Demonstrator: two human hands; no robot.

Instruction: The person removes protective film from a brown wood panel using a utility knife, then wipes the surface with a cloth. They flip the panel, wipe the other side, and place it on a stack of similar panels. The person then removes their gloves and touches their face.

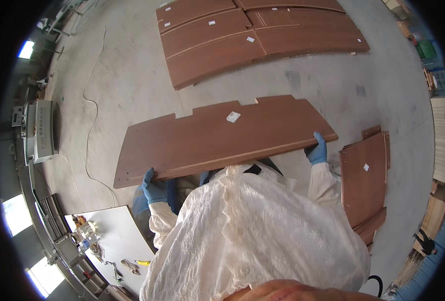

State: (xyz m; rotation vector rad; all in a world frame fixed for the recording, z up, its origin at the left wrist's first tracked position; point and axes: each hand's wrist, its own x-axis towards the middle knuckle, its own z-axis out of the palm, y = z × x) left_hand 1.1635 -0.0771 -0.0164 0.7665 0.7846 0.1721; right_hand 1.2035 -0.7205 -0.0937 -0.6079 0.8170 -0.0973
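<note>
A long reddish-brown wood panel (pixel 202 135) with notches cut in its far edge spans the space in front of me. A small white label (pixel 233 117) is stuck on its face. My left hand (pixel 153 188), in a blue glove, grips the near edge toward the panel's left end. Near the right end, my right hand (pixel 317 149), gloved the same way, has its thumb on top of the edge and its other fingers hidden beneath. Both hands are closed on the panel, which is held just ahead of my white lace garment.
Several brown panels (pixel 212 50) lie together on the floor ahead. More panels (pixel 364 183) are stacked at my right. On the left stand a white table (pixel 119 241) with tools and small items, and a grey machine (pixel 44 128). A cable (pixel 88 145) snakes across the floor.
</note>
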